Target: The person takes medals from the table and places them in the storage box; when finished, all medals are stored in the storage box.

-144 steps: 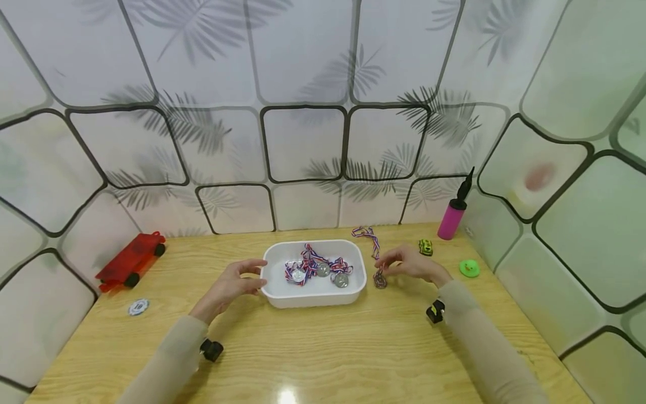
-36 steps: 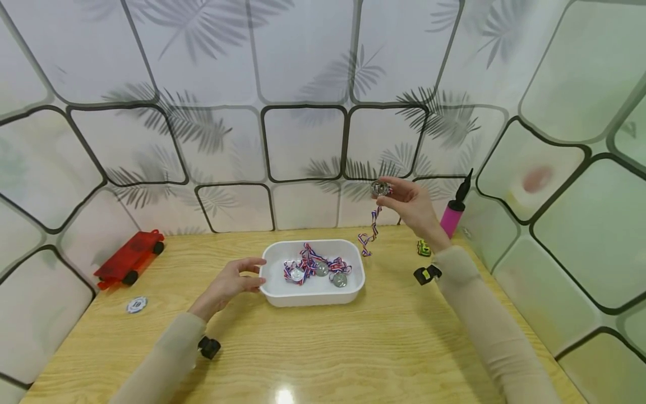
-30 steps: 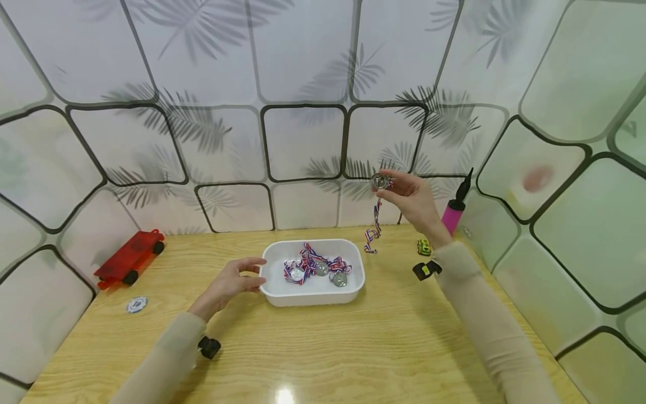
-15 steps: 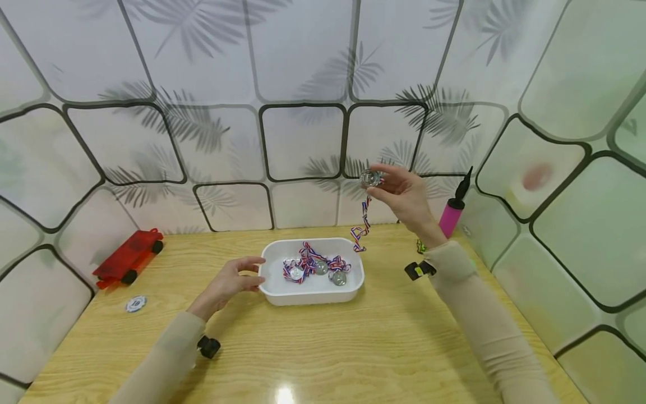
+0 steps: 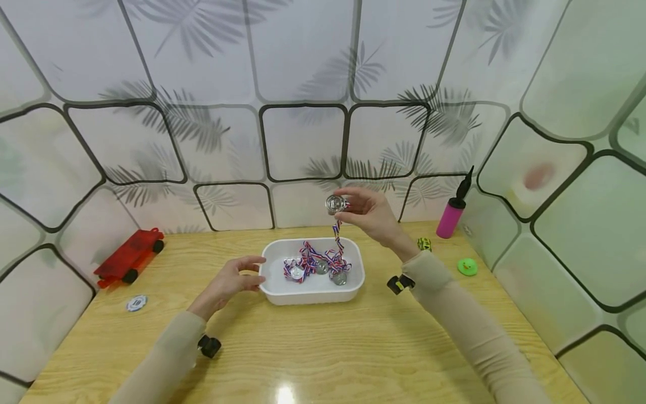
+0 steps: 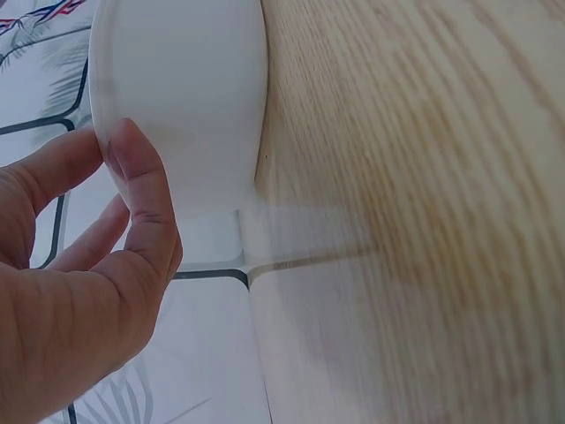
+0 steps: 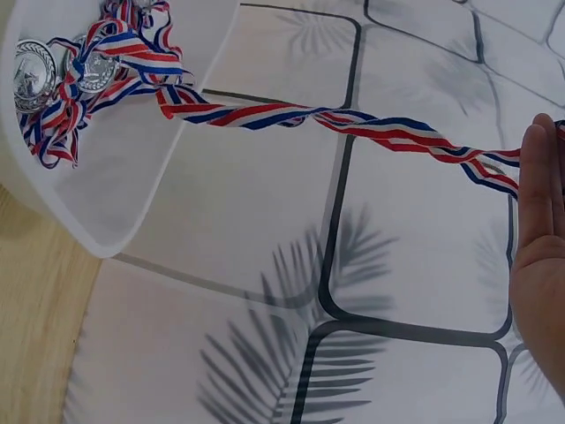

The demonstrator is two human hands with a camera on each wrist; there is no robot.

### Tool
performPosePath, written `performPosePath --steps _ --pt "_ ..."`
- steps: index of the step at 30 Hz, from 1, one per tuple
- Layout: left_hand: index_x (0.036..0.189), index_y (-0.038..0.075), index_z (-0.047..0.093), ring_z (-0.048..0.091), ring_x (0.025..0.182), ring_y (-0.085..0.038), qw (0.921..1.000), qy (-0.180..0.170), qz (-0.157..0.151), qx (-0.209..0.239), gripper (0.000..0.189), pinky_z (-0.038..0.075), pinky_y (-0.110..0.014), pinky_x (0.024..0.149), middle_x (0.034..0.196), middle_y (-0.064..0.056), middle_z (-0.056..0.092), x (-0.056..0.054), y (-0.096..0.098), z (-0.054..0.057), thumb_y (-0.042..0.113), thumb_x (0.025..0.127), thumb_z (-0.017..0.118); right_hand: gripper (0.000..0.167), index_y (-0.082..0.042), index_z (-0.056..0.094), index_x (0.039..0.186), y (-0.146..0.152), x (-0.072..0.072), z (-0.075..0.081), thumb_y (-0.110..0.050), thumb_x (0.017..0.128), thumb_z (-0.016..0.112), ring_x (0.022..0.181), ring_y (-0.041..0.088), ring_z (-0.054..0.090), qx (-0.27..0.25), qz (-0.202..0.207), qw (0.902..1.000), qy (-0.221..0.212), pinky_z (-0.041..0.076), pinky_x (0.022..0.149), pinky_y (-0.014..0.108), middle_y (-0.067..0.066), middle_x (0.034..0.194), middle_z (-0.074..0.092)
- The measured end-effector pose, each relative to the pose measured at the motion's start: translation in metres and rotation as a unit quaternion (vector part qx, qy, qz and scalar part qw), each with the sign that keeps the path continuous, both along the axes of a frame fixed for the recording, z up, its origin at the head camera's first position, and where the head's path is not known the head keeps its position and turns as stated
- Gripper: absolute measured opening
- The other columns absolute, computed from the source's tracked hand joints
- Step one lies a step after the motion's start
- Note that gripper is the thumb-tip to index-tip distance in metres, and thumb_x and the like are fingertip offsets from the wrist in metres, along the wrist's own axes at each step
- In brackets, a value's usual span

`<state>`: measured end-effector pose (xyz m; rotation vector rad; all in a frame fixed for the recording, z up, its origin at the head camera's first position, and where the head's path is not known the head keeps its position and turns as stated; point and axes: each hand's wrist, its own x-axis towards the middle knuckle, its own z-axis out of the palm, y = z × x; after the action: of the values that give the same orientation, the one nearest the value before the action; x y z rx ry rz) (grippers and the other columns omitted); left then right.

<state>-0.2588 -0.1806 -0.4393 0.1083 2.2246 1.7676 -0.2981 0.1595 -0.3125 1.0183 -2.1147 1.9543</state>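
Note:
My right hand point(image 5: 370, 216) pinches a silver medal point(image 5: 335, 203) above the right half of the white plastic tray point(image 5: 313, 299). Its twisted red, white and blue ribbon point(image 7: 380, 132) hangs down from the hand into the tray, shown at length in the right wrist view. Inside the tray lie several silver medals point(image 5: 296, 272) among tangled striped ribbons point(image 5: 308, 258). At the tray's left end, my left hand point(image 5: 227, 283) holds the rim; the left wrist view shows its thumb and fingers at the tray edge point(image 6: 99, 79). The right fingertips are out of the right wrist view.
On the left are a red toy car-like object point(image 5: 132, 258) and a poker chip point(image 5: 136, 303). To the right stand a pink-and-black hand pump point(image 5: 451, 217), a small yellow-green toy car point(image 5: 424, 243) and a green duck toy point(image 5: 467, 266). A patterned curtain point(image 5: 308, 140) backs the wooden table point(image 5: 282, 348).
My right hand has picked the medal up from the table right of the tray, lifted it and carried it left. Its ribbon now trails into the tray. My left hand stays at the rim.

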Motion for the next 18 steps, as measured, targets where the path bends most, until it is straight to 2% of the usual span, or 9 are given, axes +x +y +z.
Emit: performPosePath --steps 8,12,18 --pt "0.142 -0.006 0.044 0.064 0.084 -0.016 1.0000 0.002 -0.002 0.000 0.057 0.059 -0.030 0.074 0.129 -0.030 0.045 0.001 0.001 0.002 -0.002 0.090 0.066 0.046 0.010 0.057 0.125 -0.012 0.004 -0.007 0.014 0.081 0.069 0.087 0.014 0.072 0.007 0.031 0.9995 -0.003 0.060 0.077 0.034 0.023 0.103 0.072" --pt "0.142 -0.006 0.043 0.064 0.084 -0.017 1.0000 0.002 -0.004 0.000 0.057 0.059 -0.030 0.074 0.130 -0.031 0.044 0.001 0.001 0.002 -0.002 0.090 0.066 0.046 0.009 0.058 0.125 -0.019 0.004 -0.009 0.014 0.081 0.070 0.087 0.013 0.072 0.023 0.043 0.9988 -0.007 0.060 0.077 0.034 0.025 0.102 0.071" --pt "0.142 -0.007 0.043 0.063 0.083 -0.017 1.0000 0.003 -0.003 -0.001 0.057 0.060 -0.031 0.075 0.131 -0.031 0.043 0.003 0.001 0.003 -0.002 0.090 0.066 0.045 0.006 0.058 0.126 -0.029 0.007 -0.015 0.011 0.082 0.070 0.090 0.014 0.072 0.055 0.067 0.9956 -0.037 0.060 0.080 0.037 0.025 0.106 0.070"
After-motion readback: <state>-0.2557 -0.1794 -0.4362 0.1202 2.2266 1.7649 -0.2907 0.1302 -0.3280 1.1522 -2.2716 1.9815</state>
